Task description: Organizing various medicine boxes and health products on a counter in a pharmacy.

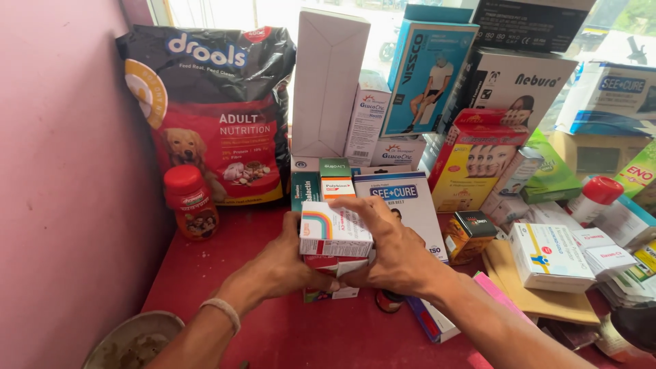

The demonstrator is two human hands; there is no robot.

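Observation:
Both my hands meet over a small stack of medicine boxes at the middle of the red counter [232, 253]. My left hand [283, 263] grips the stack from the left, and my right hand [389, 249] covers its right side with fingers over the top. The top box [331, 231] is white with a rainbow stripe. Under it lies a red and white box [335, 265] and another box [328, 294] at the bottom, mostly hidden.
A black and red pet food bag [212, 109] leans at the back left beside a red-capped jar [191, 201]. Many cartons crowd the back and right, including a white and blue box [403, 205] and a white box [550, 256]. A grey bowl [133, 338] sits near left.

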